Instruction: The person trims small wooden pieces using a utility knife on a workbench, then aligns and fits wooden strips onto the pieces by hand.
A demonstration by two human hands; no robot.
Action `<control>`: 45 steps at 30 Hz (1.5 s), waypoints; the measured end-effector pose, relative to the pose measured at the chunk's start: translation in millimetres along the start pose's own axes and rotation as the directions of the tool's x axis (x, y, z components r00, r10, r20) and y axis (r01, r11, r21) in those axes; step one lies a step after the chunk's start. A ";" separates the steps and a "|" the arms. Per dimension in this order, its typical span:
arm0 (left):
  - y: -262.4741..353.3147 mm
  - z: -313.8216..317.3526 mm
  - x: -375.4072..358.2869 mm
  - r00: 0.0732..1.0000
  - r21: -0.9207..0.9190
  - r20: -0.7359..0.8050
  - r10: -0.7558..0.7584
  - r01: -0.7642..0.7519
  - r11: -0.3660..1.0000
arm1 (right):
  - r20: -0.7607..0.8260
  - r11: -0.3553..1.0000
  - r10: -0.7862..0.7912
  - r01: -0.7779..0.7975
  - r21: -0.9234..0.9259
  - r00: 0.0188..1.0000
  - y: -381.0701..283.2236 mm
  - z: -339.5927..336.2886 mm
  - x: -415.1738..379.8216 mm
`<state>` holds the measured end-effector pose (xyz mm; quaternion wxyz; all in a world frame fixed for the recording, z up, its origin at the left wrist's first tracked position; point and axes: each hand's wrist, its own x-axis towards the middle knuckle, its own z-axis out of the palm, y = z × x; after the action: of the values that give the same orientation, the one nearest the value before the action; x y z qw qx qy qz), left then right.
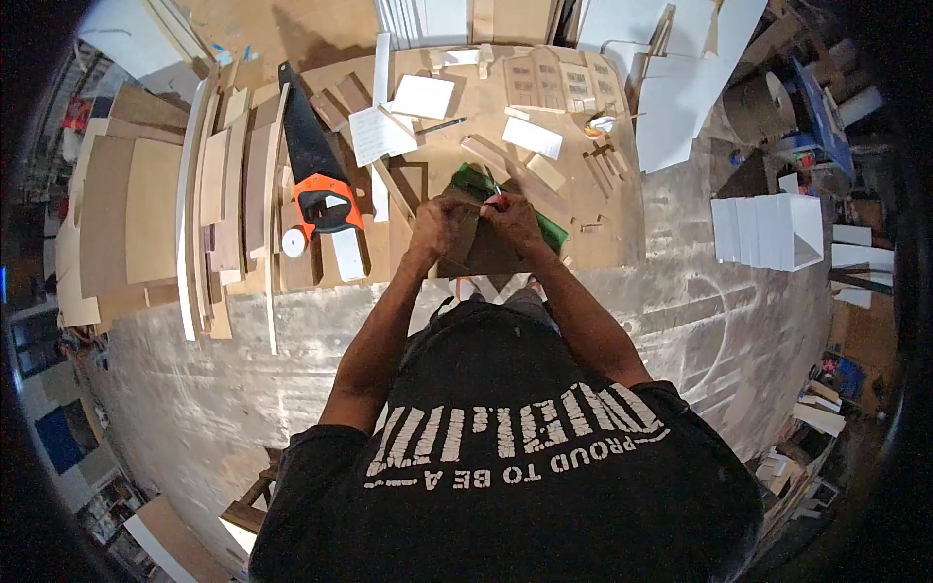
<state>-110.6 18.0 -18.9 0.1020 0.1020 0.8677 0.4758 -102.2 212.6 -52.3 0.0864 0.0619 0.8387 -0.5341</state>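
My right hand (pixel 515 222) is closed around a small red-handled tool (pixel 501 202), whose thin pale tip points away from me. Its exact kind is too small to make out. Close beside it, my left hand (pixel 437 228) has its fingers pinched together near the tool; what they hold is hidden. Under and behind the hands, a green strip (pixel 552 231) lies slanted across the board-covered worktable (pixel 612 248). A dark brown flat piece (pixel 476 251) shows between my wrists.
An orange-handled handsaw (pixel 326 204) lies left of my hands, beside stacked boards (pixel 151 209). Beyond are paper sheets (pixel 382 134), a pencil (pixel 442 125), wooden offcuts (pixel 546 172) and small house-front panels (pixel 535 80). White folded panels (pixel 758 233) stand at the right.
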 end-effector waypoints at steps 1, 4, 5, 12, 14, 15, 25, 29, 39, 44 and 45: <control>0.3 0.5 0.5 0.999 0.003 -0.005 -0.052 0.052 0.999 | 0.001 1.000 0.009 -0.009 -0.002 1.000 -3.4 -2.0 -0.6; 12.2 -9.6 -0.8 0.994 0.025 0.021 -0.105 0.104 0.994 | -0.008 0.999 0.028 -0.029 -0.020 1.000 1.3 -0.2 1.9; 9.4 -9.8 -0.9 0.995 0.009 0.010 -0.103 0.103 0.995 | -0.014 0.999 0.034 -0.034 -0.029 0.999 5.7 0.7 2.9; -29.7 -24.7 -8.6 0.990 -0.095 -0.094 -0.104 0.095 0.991 | -0.020 0.998 0.034 -0.035 -0.048 0.999 8.0 -9.2 0.8; -29.8 -34.2 -17.6 0.985 0.011 -0.170 -0.032 0.035 0.999 | -0.021 0.999 0.041 -0.041 -0.020 0.999 16.2 -7.7 1.8; -22.3 -39.5 -22.2 0.976 -0.004 -0.202 -0.078 0.079 0.997 | -0.032 0.999 -0.001 0.000 -0.035 0.999 15.7 -10.1 1.4; 14.5 -78.6 -78.6 0.809 -0.187 -0.425 -0.407 0.361 0.913 | -0.245 0.981 0.133 -0.163 -0.105 0.960 10.0 -96.6 -20.7; 10.7 -72.3 -100.8 0.713 -0.150 -0.574 -0.402 0.392 0.908 | -0.261 0.943 -0.015 -0.073 -0.324 0.965 41.9 -140.0 -23.2; -10.7 11.7 -160.0 0.610 -0.120 -0.646 -0.458 0.512 0.851 | -0.036 0.676 -0.441 0.305 -0.671 0.897 79.2 -154.2 12.4; 39.8 66.2 -174.1 0.547 -0.224 -0.599 -0.585 0.587 0.778 | 0.069 0.751 -0.426 0.395 -0.529 0.902 31.8 -162.2 -2.8; 40.5 77.9 -174.1 0.499 -0.301 -0.629 -0.596 0.550 0.779 | 0.090 0.780 -0.395 0.385 -0.493 0.914 26.3 -160.0 -5.3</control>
<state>80.9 54.3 -11.7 -0.0768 -0.3806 0.8084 0.4424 -104.5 368.7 -8.2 -0.0204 -0.1325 0.9433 -0.3038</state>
